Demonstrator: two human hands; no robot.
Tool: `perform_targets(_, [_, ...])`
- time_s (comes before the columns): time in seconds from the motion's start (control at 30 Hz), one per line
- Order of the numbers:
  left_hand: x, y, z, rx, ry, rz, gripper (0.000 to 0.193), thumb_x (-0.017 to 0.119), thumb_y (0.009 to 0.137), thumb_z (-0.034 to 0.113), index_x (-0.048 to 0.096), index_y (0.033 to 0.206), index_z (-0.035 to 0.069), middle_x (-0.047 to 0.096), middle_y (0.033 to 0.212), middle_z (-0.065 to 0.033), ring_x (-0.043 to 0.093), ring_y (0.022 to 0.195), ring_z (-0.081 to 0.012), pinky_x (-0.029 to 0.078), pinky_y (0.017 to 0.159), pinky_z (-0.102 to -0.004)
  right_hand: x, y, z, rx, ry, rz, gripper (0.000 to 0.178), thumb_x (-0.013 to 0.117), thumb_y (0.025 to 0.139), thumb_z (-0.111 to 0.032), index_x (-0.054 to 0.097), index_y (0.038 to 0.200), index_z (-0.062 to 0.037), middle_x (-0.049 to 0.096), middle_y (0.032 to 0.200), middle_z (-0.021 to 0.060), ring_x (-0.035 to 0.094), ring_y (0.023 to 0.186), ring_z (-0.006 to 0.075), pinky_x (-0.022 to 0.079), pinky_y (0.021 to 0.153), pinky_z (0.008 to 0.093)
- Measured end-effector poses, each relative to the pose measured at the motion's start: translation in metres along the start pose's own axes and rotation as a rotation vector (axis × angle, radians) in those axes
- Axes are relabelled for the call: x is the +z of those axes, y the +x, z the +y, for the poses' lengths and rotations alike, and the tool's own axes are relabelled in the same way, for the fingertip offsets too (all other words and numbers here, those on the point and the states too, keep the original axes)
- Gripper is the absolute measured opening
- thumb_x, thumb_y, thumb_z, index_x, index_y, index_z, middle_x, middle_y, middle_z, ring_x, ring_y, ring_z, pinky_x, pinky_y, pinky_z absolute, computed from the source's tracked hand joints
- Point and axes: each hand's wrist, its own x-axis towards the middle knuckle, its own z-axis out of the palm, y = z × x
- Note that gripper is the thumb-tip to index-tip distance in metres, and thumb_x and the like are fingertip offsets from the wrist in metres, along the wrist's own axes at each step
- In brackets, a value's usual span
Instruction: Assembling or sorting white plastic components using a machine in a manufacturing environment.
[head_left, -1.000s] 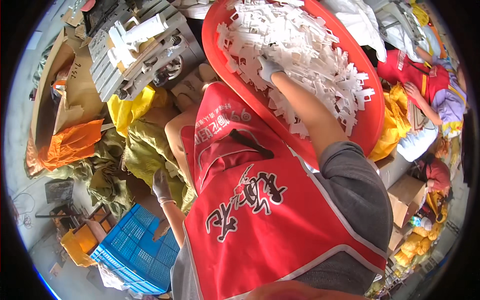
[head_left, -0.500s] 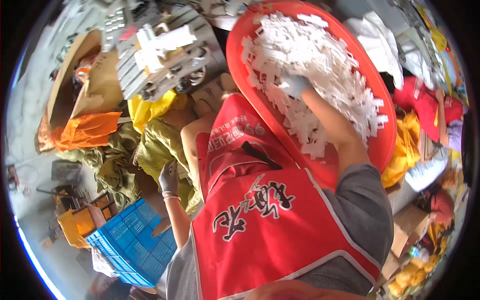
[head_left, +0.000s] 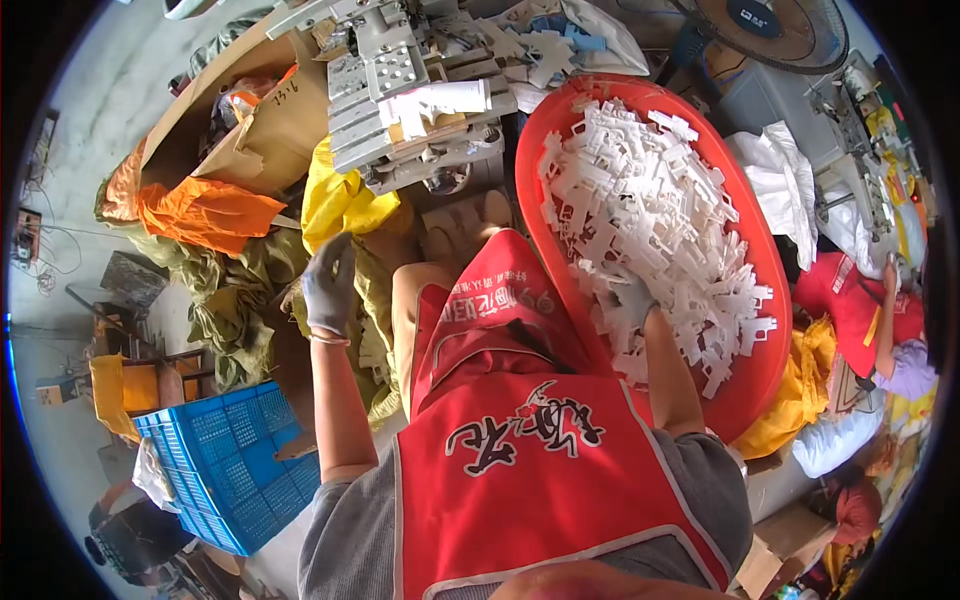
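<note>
My right hand (head_left: 632, 300), in a grey glove, is down among white plastic pieces (head_left: 660, 190), flat and pistol-shaped, that fill a large red oval tub (head_left: 530, 150). Its fingers are partly hidden by the pieces, so a grip cannot be made out. My left hand (head_left: 330, 285), gloved in grey too, hovers over the olive sacks (head_left: 230, 320), fingers stretched and nothing visible in it. Beyond it stands a metal machine (head_left: 415, 120) with a slotted bed. A white piece (head_left: 440, 102) lies on that bed.
A blue plastic crate (head_left: 225, 465) stands at the lower left. Behind the sacks is an open cardboard box (head_left: 270, 130) with orange cloth (head_left: 205, 215). A black fan (head_left: 770, 30) stands at the far right. Another person in red (head_left: 860, 310) works on the right.
My right hand has come nearer to me through the white pieces. My left hand has risen away from my lap toward the machine. The whole view has shifted.
</note>
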Motion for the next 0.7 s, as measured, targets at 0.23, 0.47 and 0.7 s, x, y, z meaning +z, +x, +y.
perform_targets(0.23, [-0.014, 0.084, 0.058, 0.250, -0.014, 0.114, 0.021, 0.059, 0.085, 0.011, 0.064, 0.104, 0.004, 0.066, 0.102, -0.0142, 0.063, 0.096, -0.0285, 0.048, 0.084, -0.0342, 0.004, 0.006, -0.065, -0.313, 0.227, 0.207, 0.033, 0.050, 0.092, -0.004, 0.050, 0.124, -0.0032, 0.061, 0.095, 0.0029, 0.057, 0.078, 0.0085, 0.047, 0.068, 0.0223])
perform_targets(0.47, [0.024, 0.162, 0.054, 0.454, 0.092, -0.033, 0.031, 0.064, 0.082, 0.013, 0.060, 0.111, 0.005, 0.064, 0.105, -0.0127, 0.063, 0.095, -0.0247, 0.049, 0.083, -0.0321, 0.031, -0.013, -0.193, -0.603, 0.240, 0.161, 0.041, 0.045, 0.094, -0.007, 0.041, 0.134, -0.0001, 0.053, 0.124, 0.0074, 0.057, 0.101, 0.0139, 0.047, 0.088, 0.0277])
perform_targets(0.7, [0.011, 0.157, 0.059, 0.257, -0.186, -0.027, 0.027, 0.064, 0.084, 0.010, 0.060, 0.109, 0.001, 0.066, 0.104, -0.0076, 0.061, 0.094, -0.0104, 0.048, 0.081, -0.0249, 0.064, 0.020, -0.271, -0.875, 0.388, 0.025, 0.036, 0.050, 0.093, -0.006, 0.047, 0.128, 0.0001, 0.055, 0.122, 0.0081, 0.055, 0.107, 0.0156, 0.045, 0.093, 0.0306])
